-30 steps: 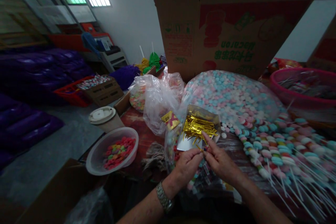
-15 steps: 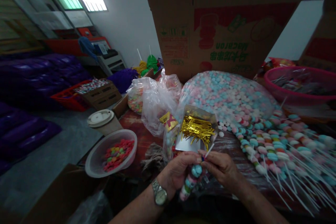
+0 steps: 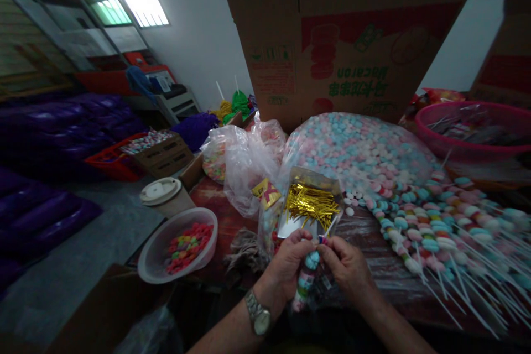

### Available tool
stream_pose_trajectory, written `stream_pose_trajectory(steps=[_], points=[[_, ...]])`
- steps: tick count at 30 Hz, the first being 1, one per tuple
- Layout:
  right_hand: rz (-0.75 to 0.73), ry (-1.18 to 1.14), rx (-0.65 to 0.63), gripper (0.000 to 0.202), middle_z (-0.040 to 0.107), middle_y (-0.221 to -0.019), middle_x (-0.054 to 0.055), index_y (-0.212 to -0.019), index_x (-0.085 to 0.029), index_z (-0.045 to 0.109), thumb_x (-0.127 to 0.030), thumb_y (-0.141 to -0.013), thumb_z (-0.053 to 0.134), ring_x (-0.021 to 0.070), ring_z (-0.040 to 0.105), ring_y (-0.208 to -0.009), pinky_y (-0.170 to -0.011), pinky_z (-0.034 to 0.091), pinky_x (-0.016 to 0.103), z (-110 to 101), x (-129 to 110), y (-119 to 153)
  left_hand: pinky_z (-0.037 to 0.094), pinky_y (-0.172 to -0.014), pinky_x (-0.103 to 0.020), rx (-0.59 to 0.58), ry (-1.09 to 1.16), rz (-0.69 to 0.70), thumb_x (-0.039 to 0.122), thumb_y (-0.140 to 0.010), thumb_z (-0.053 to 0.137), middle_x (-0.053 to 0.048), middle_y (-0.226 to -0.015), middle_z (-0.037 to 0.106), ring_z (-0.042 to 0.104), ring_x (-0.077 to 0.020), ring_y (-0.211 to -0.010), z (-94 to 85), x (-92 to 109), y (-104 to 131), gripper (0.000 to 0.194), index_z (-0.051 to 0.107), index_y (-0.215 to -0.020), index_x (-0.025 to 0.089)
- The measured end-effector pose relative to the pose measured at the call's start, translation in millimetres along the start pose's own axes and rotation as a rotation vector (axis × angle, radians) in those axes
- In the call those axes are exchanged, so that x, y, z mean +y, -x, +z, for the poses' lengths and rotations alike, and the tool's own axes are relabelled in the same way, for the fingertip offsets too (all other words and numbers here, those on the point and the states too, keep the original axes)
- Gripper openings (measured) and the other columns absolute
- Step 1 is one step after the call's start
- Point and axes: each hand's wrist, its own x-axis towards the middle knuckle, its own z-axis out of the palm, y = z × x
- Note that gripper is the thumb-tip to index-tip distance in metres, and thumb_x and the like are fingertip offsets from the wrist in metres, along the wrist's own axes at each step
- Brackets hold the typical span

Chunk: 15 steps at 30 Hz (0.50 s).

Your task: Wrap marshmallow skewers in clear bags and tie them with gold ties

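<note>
A wrapped candy skewer [image 3: 306, 283] in blue, green and pink hangs tilted between my hands, its white stick pointing up. My left hand [image 3: 286, 265], with a metal watch at the wrist, is closed around the skewer's upper end. Pinching the gathered wrapper by the stick is my right hand [image 3: 346, 263]; the fingertips partly hide that spot. Just beyond lie gold twist ties [image 3: 313, 203] in an open box [image 3: 286, 227]. Many unwrapped marshmallow skewers [image 3: 440, 232] are piled at the right, sticks toward me.
A large clear bag of pastel candies [image 3: 357, 144] lies behind, before a tall carton [image 3: 344, 38]. On the left are a bowl [image 3: 145, 254] of ring candies, a lidded tub [image 3: 161, 191] and a grey rag [image 3: 243, 249]. A pink basin [image 3: 431, 133] stands far right.
The skewer has swung more upright between my hands. Both hands have turned slightly, and my right fingers have closed in nearer the wrapper's neck. The camera view has shifted a little.
</note>
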Motion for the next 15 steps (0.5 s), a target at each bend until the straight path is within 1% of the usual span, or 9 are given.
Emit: stream_pose_trajectory(steps=[3,6,7,8,10,11,12,14,15], points=[[-0.133,0.21,0.152,0.027,0.055,-0.056,-0.001,-0.07,-0.018,0.053,-0.033,-0.089,0.041,0.012,0.052,-0.051,-0.047,0.037,0.02,5.0,3.6,2.9,0.037,-0.041,-0.017,0.119,-0.186,0.239,0.026,-0.064,0.07,0.007,-0.055,0.055,0.047,-0.0078,-0.041,6.1,-9.4,-3.0,0.031,0.043,-0.079,0.021],[-0.454,0.514,0.301,0.024,0.058,-0.061,0.003,-0.074,-0.016,0.055,-0.018,-0.089,0.036,0.0146,0.055,-0.056,-0.054,0.038,0.024,-3.8,-3.7,1.5,0.047,-0.065,-0.022,0.211,-0.441,0.546,0.03,-0.064,0.073,0.001,-0.075,0.061,0.059,-0.0121,-0.069,10.3,-14.3,-5.3,0.032,0.05,-0.083,0.02],[-0.556,0.601,0.355,0.023,0.058,-0.061,0.004,-0.076,-0.015,0.055,-0.015,-0.088,0.036,0.0152,0.055,-0.057,-0.055,0.038,0.025,-7.4,-8.0,1.5,0.046,-0.074,-0.023,0.236,-0.477,0.585,0.033,-0.065,0.073,-0.001,-0.085,0.063,0.059,-0.014,-0.08,12.3,-11.6,-4.9,0.035,0.053,-0.09,0.02],[-0.637,0.666,0.389,0.021,0.058,-0.061,0.004,-0.078,-0.014,0.056,-0.014,-0.088,0.038,0.0155,0.054,-0.057,-0.056,0.038,0.026,-10.3,-12.5,2.3,0.045,-0.078,-0.025,0.239,-0.478,0.547,0.037,-0.067,0.071,-0.003,-0.093,0.063,0.059,-0.0157,-0.086,14.7,-5.7,-3.2,0.039,0.053,-0.098,0.02],[-0.731,0.713,0.366,0.018,0.058,-0.06,0.004,-0.079,-0.015,0.056,-0.012,-0.086,0.04,0.0155,0.053,-0.057,-0.056,0.036,0.026,-11.6,-19.9,6.5,0.047,-0.073,-0.03,0.134,-0.388,0.288,0.051,-0.075,0.059,-0.007,-0.095,0.064,0.061,-0.018,-0.08,19.5,15.5,4.5,0.05,0.049,-0.112,0.02],[-0.731,0.691,0.305,0.018,0.058,-0.059,0.003,-0.076,-0.016,0.055,-0.012,-0.085,0.04,0.0149,0.052,-0.055,-0.054,0.035,0.026,-10.2,-22.2,9.4,0.048,-0.066,-0.032,0.02,-0.317,0.129,0.059,-0.078,0.049,-0.007,-0.087,0.066,0.062,-0.0186,-0.069,21.1,29.4,10.5,0.054,0.049,-0.115,0.019],[-0.691,0.641,0.226,0.02,0.057,-0.057,0.002,-0.071,-0.017,0.054,-0.012,-0.084,0.039,0.014,0.051,-0.052,-0.052,0.034,0.025,-8.1,-23.5,12.2,0.049,-0.062,-0.034,-0.129,-0.237,0.046,0.064,-0.079,0.04,-0.007,-0.082,0.067,0.062,-0.0194,-0.064,21.7,43.8,17.5,0.059,0.049,-0.116,0.018],[-0.504,0.464,0.106,0.024,0.054,-0.052,0.0,-0.063,-0.019,0.048,-0.013,-0.083,0.037,0.012,0.049,-0.047,-0.046,0.031,0.022,-4.3,-24.3,15.6,0.05,-0.061,-0.034,-0.316,-0.093,0.221,0.069,-0.079,0.031,-0.002,-0.066,0.066,0.06,-0.0171,-0.054,18.6,67.4,31.7,0.061,0.056,-0.109,0.022],[-0.39,0.357,0.097,0.025,0.054,-0.052,-0.001,-0.061,-0.019,0.047,-0.015,-0.084,0.036,0.0113,0.048,-0.046,-0.044,0.03,0.021,-3.5,-24.5,16.0,0.05,-0.059,-0.035,-0.416,-0.11,0.251,0.071,-0.078,0.03,0.0,-0.056,0.063,0.058,-0.0165,-0.049,15.3,73.8,37.3,0.063,0.062,-0.1,0.021]])
